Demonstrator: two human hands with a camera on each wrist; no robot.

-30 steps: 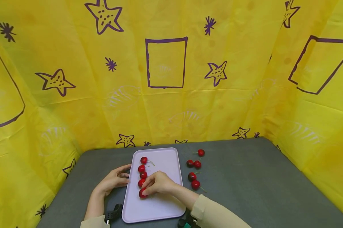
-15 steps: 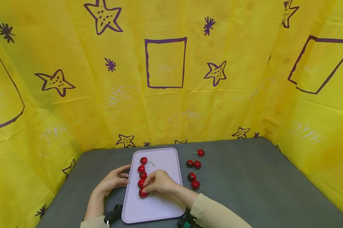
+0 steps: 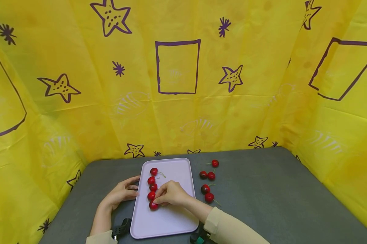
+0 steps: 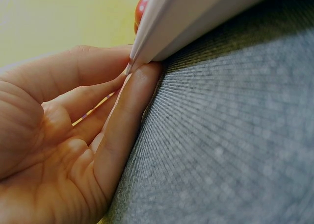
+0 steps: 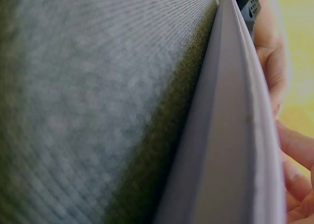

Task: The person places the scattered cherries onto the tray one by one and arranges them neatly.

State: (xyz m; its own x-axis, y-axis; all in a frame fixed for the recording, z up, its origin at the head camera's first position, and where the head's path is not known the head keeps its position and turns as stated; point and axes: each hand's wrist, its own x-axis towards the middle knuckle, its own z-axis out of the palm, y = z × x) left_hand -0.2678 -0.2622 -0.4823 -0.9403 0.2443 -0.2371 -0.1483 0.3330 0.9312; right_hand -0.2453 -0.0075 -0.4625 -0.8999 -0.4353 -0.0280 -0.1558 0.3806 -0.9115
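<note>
A: Item one?
B: Lavender tray (image 3: 174,217), rectangular with rounded corners, long axis running away from the person. It lies on the grey fabric surface (image 3: 263,196). No brand, label or writing readable on anything.

A: Contents?
B: Five red cherries in a column along the tray's left half, parallel to its long axis. Far cherry (image 3: 154,171) has its stem pointing right. Nearest cherry (image 3: 153,205) is under the right hand (image 3: 171,195), whose curled fingers (image 3: 159,200) pinch it.

A: Left hand?
B: Left hand (image 3: 120,193) rests on the surface at the tray's left edge, fingers loosely extended and together, touching the rim.

A: Off the tray?
B: Five loose cherries (image 3: 208,181) on the surface just right of the tray, stems pointing various ways.

A: Wrist views?
B: Left wrist view shows what the head view cannot: fingertips (image 4: 142,77) meeting the underside of the tray's edge (image 4: 196,23), with a bit of red fruit above. Right wrist view shows the tray's rim (image 5: 230,136) edge-on and the other hand beyond; the pinched cherry is not visible there.

A: Backdrop?
B: Yellow sheeting (image 3: 183,84) printed with purple stars and squares.
</note>
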